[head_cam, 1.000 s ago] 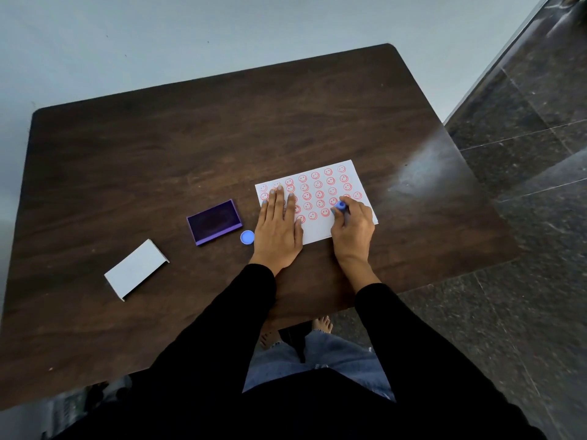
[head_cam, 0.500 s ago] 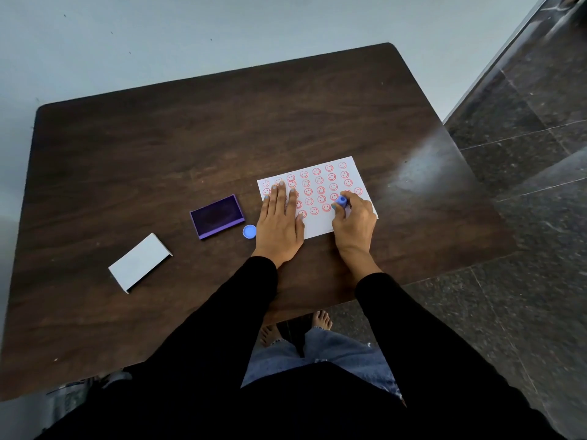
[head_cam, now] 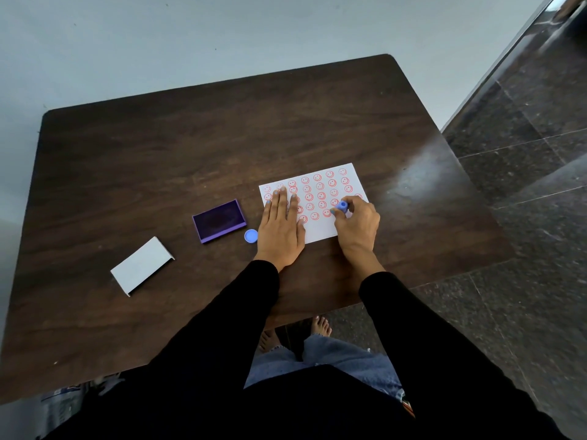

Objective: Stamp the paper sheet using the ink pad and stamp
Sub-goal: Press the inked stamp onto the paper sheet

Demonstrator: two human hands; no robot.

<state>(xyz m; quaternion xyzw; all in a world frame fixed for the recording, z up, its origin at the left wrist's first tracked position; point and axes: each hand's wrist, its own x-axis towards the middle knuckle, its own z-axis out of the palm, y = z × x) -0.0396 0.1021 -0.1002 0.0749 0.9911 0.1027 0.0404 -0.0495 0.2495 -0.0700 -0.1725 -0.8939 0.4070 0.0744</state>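
Observation:
A white paper sheet (head_cam: 320, 231) with rows of red smiley prints lies on the dark wooden table (head_cam: 190, 138). My left hand (head_cam: 281, 231) rests flat on the sheet's left part, fingers spread. My right hand (head_cam: 357, 225) pinches a small blue stamp (head_cam: 342, 206) upright on the sheet's right side, at the near rows of prints. To the left of my left hand sits an open purple ink pad (head_cam: 219, 220), with a small round blue cap (head_cam: 251, 235) between the pad and my hand.
A white lid (head_cam: 141, 265) lies on the table at the left. The table's near edge runs just below my wrists. Dark tiled floor (head_cam: 524, 217) is to the right, and my bare feet show under the table.
The camera view shifted slightly. My right hand with the stamp has stayed at the sheet's right side with only a small shift. My left hand has kept still on the paper.

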